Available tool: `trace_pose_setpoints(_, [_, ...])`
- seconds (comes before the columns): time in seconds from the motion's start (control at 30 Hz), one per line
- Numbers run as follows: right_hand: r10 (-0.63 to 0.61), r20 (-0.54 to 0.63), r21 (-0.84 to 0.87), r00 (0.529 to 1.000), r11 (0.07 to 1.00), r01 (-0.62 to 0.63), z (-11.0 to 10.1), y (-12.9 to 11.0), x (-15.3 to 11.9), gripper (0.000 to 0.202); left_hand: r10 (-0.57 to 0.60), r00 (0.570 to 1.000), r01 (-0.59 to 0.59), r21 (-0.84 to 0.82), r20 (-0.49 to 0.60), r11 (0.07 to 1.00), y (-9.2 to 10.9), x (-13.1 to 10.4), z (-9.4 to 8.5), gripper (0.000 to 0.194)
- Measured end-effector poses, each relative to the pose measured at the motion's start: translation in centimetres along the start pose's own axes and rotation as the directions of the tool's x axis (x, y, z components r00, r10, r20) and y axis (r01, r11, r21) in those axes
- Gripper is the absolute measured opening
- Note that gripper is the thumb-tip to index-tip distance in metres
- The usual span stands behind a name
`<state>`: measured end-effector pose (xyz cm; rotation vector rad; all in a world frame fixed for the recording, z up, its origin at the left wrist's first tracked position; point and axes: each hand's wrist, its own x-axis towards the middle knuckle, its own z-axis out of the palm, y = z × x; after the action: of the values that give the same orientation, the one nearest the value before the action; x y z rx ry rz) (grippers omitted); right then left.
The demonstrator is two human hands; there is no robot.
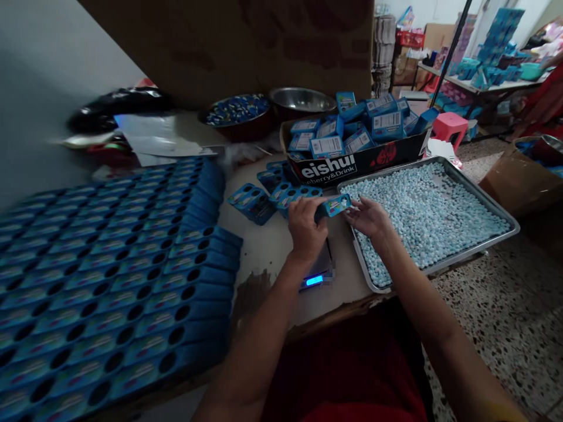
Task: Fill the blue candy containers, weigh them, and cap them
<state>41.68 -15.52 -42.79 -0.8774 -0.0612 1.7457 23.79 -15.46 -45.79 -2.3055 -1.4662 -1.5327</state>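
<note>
My left hand (307,227) grips a small blue printed box (338,205), held tilted above a digital scale (319,269) with a lit blue display. Close to the box's far end is my right hand (368,217), palm partly up with fingers stretched out; whether its fingertips touch the box I cannot tell. Right of that hand lies a metal tray (367,266) full of small pale-blue pellets (422,211). Behind my left hand stand several more blue boxes (251,202) with dark round holes in their tops.
Rows of blue boxes (109,281) with round holes cover the table's left side. At the back, a black carton (365,164) holds heaped blue boxes, beside a bowl of small blue-wrapped pieces (237,111) and a metal bowl (302,98). A pink stool (449,126) stands beyond.
</note>
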Motion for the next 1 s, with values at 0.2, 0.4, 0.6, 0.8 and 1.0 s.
trace_pose_setpoints(0.2, [-0.063,-0.002,-0.01,0.998,0.998,0.063,-0.2,-0.9,0.1,0.021,-0.133,0.989,0.127,-0.11,-0.058,0.986,0.3,-0.8,-0.8,0.029])
trace_pose_setpoints(0.4, [-0.615,0.016,-0.417,0.788,0.713,0.564,-0.9,-1.6,-0.1,0.023,-0.526,0.839,0.527,-0.454,0.142,0.718,0.3,-3.6,-5.5,0.044])
trace_pose_setpoints(0.6, [-0.817,0.221,-0.601,0.533,0.316,0.734,-1.7,-1.5,1.8,0.042,-0.626,0.67,0.729,-0.513,0.399,0.453,-1.1,-8.3,-8.3,0.052])
trace_pose_setpoints(0.8, [-0.831,0.348,-0.729,0.434,0.05,0.682,-2.5,-0.7,2.2,0.032,-0.522,0.761,0.649,-0.434,0.385,0.625,-1.9,-10.1,-9.4,0.089])
trace_pose_setpoints(1.0, [-0.493,0.747,-0.665,0.446,-0.557,0.498,0.8,0.6,1.8,0.037,-0.571,0.82,0.483,-0.577,0.036,0.658,-3.9,-6.8,-10.5,0.058])
